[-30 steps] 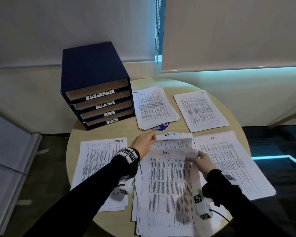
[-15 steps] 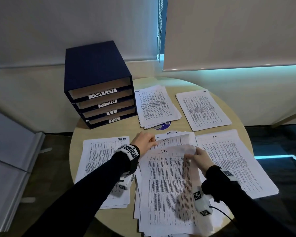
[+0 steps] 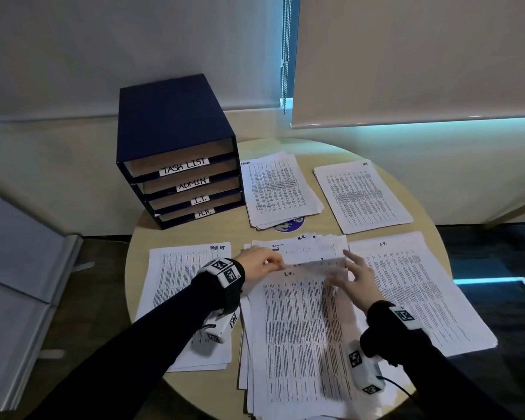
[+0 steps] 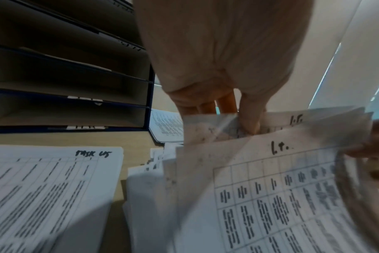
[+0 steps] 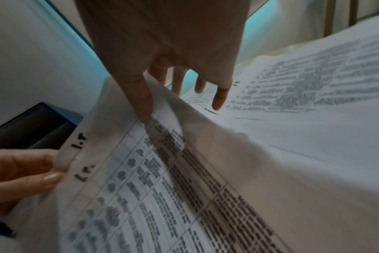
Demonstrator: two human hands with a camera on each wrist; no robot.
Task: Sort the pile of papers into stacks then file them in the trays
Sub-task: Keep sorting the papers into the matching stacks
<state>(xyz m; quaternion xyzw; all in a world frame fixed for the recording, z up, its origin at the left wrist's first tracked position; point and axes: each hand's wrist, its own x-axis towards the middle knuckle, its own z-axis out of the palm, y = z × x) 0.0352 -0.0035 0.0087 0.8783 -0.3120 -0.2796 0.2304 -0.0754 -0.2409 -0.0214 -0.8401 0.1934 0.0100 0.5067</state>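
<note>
A person sits at a round table (image 3: 176,237), seen from a head camera looking down, with the unsorted pile of papers (image 3: 297,334) in the lower centre of the frame. Both hands meet at the pile's far edge, in the middle of the frame. The left hand (image 3: 259,263) pinches the upper left corner of a couple of loose sheets marked "I.T." (image 3: 312,262), thumb on top and fingers beneath. The right hand (image 3: 353,275) holds the same sheets near their upper right corner with the thumb pressing on top, while its other fingers are spread, so the lifted edge arches between the two hands. The likely risk is that more sheets than intended lift together, since at least two "I.T." headings show in the wrist views, or that a thin corner slips or creases under the pinch. A sideways pull could also drag the fanned pile askew. The I.T. stack (image 3: 412,295) lies just right of the hands. Other stacks lie at left (image 3: 182,283) and upper centre (image 3: 279,189) (image 3: 361,198), and the blue tray unit (image 3: 176,131) stands at upper left
</note>
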